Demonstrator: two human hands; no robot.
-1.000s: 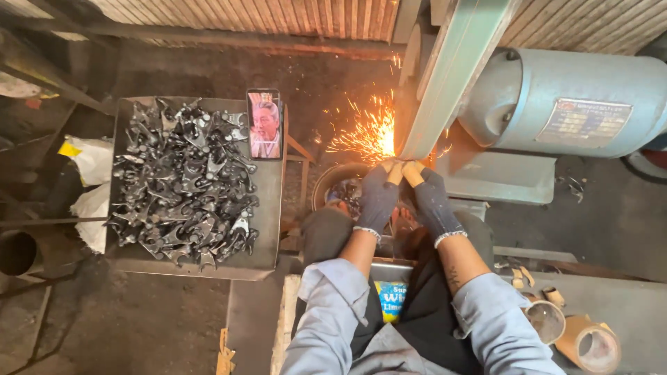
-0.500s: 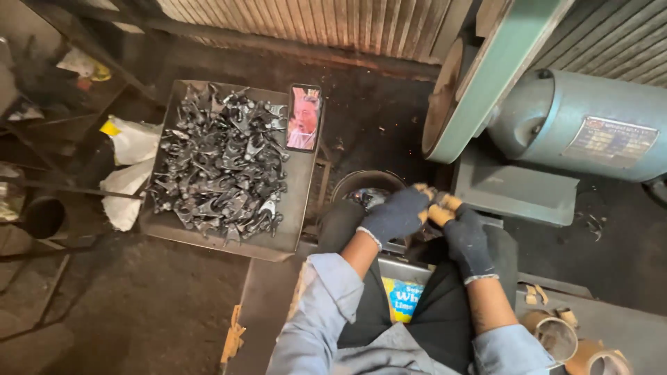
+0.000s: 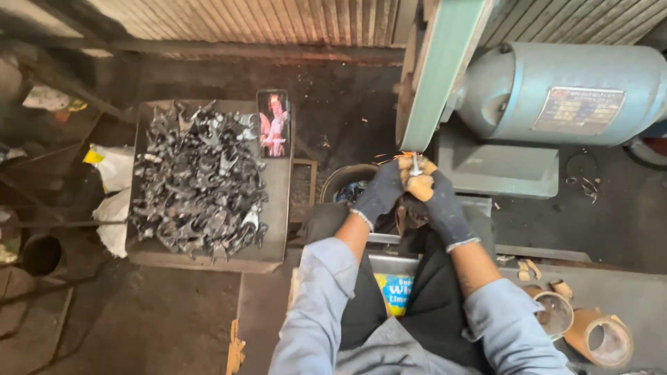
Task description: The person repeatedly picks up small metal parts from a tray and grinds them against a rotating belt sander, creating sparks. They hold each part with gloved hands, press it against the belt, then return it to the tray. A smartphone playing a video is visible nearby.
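In the head view, a small metal piece [image 3: 415, 165] is pinched between both gloved hands and pressed up to the lower end of the green belt grinder [image 3: 439, 69], where a few orange sparks are thrown off; two hands are used, it seems, so that the piece is steadied against the belt; the left hand [image 3: 381, 193] is closed on it from the left, the right hand [image 3: 434, 198] from the right, each grip clamped on the piece, the fingertips touching; a dark bucket [image 3: 345, 182] is set just below the hands, within easy drop; a tray [image 3: 278, 201] heaped with dark metal forgings [image 3: 198, 184] is kept on the left, near at reach; a phone [image 3: 273, 123] is propped at its far corner, screen facing the person; the grey motor [image 3: 563, 90] sits to the right; cardboard tape cores [image 3: 597, 337] lie by the right knee.
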